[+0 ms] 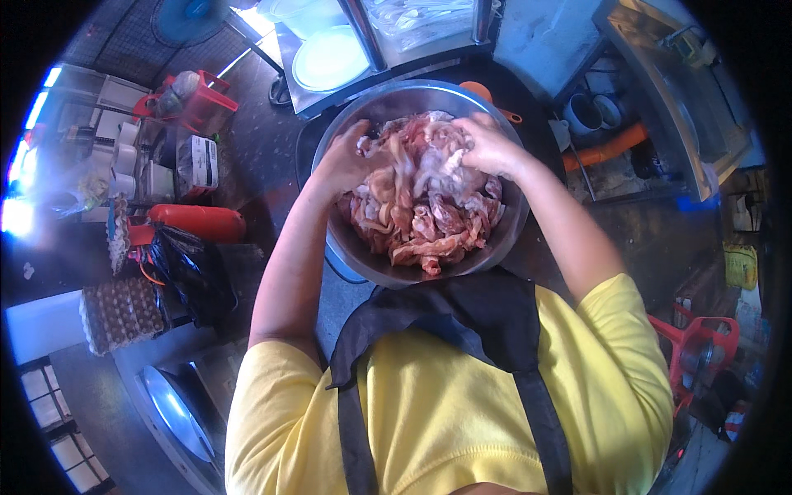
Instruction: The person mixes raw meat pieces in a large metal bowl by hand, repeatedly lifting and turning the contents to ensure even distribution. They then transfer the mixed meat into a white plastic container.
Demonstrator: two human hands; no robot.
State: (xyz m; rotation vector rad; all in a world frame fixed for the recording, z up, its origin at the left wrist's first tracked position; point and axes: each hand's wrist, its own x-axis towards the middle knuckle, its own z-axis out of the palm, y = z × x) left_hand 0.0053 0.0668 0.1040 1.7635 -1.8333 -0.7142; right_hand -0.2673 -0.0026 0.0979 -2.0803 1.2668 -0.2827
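**Left hand [345,162] and right hand [492,146] sat in a heap of raw, pink-and-pale meat pieces [429,206]**

From where I stood, the meat filled much of a wide, round, silvery metal bowl [509,231] at the upper centre of the frame. The left hand pressed into the heap's upper left, its fingers curved and partly sunk among the pieces. The right hand reached in at the upper right, fingers bent down against pale, fatty strips. I couldn't tell whether either hand had closed around a piece.

The person wore a yellow short-sleeved shirt [454,404] with a dark cloth apron [495,318] over it. A round white plate-like disc [332,58] lay on a metal shelf above the bowl. At the left of the frame, a red metal cylinder [198,223] lay on its side near a shiny black plastic bag [194,272].
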